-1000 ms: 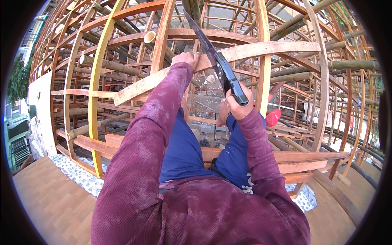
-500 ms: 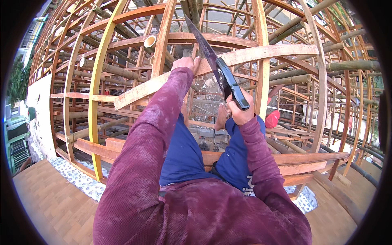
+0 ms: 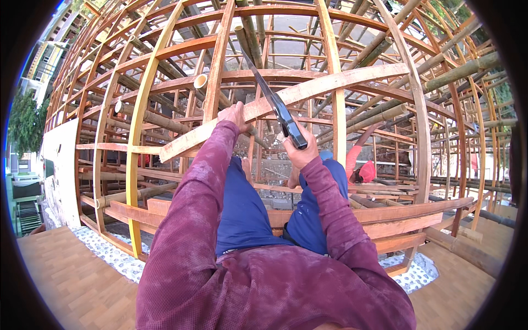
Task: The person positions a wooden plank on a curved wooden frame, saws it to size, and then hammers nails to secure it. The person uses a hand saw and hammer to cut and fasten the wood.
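Right hand (image 3: 302,149) has its fingers wrapped round the black-handled saw (image 3: 286,122). Left hand (image 3: 234,116) clamps the slanting board (image 3: 352,78) lying across 2 wooden uprights (image 3: 337,124), fingertips mostly hidden. Blade tip's hard to make out.

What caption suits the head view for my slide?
Left hand on a wooden plank, right hand gripping a handsaw, amid timber framing.

Lattice: reddish wooden beams (image 3: 190,45), round bamboo poles (image 3: 462,72)
Floor (image 3: 55,258): tan, wood-patterned, at both lower corners
Left edge: white panel (image 3: 60,157), green tree (image 3: 28,126)
Light: bright daylight
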Demonstrator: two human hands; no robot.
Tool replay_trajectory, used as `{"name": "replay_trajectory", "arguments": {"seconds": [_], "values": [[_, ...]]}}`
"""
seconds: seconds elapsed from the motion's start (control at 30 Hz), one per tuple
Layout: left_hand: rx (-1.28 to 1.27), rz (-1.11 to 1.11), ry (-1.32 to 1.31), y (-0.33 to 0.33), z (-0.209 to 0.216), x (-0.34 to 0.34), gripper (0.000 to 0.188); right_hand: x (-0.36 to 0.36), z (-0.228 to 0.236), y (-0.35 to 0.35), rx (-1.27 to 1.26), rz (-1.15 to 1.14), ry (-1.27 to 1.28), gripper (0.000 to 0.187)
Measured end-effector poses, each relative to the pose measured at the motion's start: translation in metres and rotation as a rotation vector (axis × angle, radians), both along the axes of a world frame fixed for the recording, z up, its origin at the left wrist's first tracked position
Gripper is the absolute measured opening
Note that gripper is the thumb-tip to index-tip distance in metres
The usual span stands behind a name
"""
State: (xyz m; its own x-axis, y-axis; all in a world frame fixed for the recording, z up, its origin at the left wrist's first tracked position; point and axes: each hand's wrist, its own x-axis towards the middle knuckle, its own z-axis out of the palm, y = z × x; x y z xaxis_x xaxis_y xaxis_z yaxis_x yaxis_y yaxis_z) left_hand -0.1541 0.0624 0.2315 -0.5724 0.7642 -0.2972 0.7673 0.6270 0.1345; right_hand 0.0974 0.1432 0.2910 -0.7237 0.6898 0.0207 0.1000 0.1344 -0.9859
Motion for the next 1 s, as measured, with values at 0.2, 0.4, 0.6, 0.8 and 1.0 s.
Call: {"name": "replay_trajectory", "arguments": {"seconds": [0.2, 0.4, 0.6, 0.8, 1.0], "values": [[-0.121, 0.003, -0.077, -0.009, 0.009, -0.005, 0.070, 0.094, 0.065, -0.041, -0.154, -0.019, -0.083, 0.054], [-0.081, -0.010, -0.106, -0.008, 0.019, -0.005, 0.074, 0.164, 0.120, -0.070, -0.129, -0.044, -0.278, 0.062], [-0.113, -0.037, -0.095, 0.006, 0.014, -0.012, 0.076, -0.002, 0.024, 0.027, -0.132, 0.036, -0.187, 0.050], [-0.070, -0.040, -0.057, -0.001, -0.004, -0.009, 0.071, 0.106, 0.083, -0.054, -0.111, -0.061, -0.200, 0.049], [-0.087, 0.001, -0.104, -0.008, 0.008, -0.005, 0.068, 0.139, 0.121, -0.072, -0.066, -0.056, -0.309, 0.052]]}}
